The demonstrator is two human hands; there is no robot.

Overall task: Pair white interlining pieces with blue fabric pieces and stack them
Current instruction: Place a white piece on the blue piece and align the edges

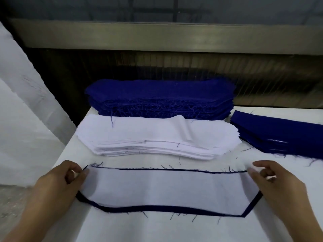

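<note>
Since the whole job runs on one white-covered work table (157, 229), supplies sit at the back and the working space is kept nearest the person. Tall stack of dark blue fabric pieces (160, 96) at the far edge, frayed threads hanging off its front. Directly before it, touching or nearly so, a stack of white interlining pieces (148, 137), top layer rucked up toward the right. Judged: the two supplies sit one behind the other so either can be drawn with a short reach. A lower stack of dark blue fabric (279, 135) lies off to the right, fanned at its edge; whether it is supply or finished pairs cannot be told. Front and centre: a single white interlining piece (166, 187) laid flat over a single dark blue fabric piece (174, 208), blue showing only as a narrow rim along the near edge, right corner and far edge, so the match is close. Left hand (57, 186) pinches the left end of the interlining between thumb and fingers; right hand (279, 186), fingers curled, pinches the right end, though blurred there. Holding both ends looks meant to draw the layer taut and square it. Loose blue threads (176, 216) litter the cover.
</note>
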